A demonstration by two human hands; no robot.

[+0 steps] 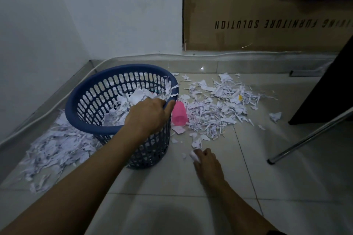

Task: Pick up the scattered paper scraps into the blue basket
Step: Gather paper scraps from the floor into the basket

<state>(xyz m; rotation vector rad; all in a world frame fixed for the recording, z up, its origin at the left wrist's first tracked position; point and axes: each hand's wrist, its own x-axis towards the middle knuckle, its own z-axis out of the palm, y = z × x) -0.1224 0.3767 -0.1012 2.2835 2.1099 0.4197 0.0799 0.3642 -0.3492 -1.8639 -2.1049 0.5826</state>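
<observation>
Nearest, the right hand (205, 160) pinches a small scrap (194, 155) off the tiles; this looks like mid-gathering, and the next move calls for carrying it over the rim and letting go. The left hand (150, 114) curls over the rim of the one basket (91, 126), already partly filled. Two large scrap heaps (215, 108) remain, one either side, beside one pink cup (179, 113).

One head-worn camera looks forward and down from near at the pale tiled floor (210, 187), the white wall (95, 15) far.
</observation>
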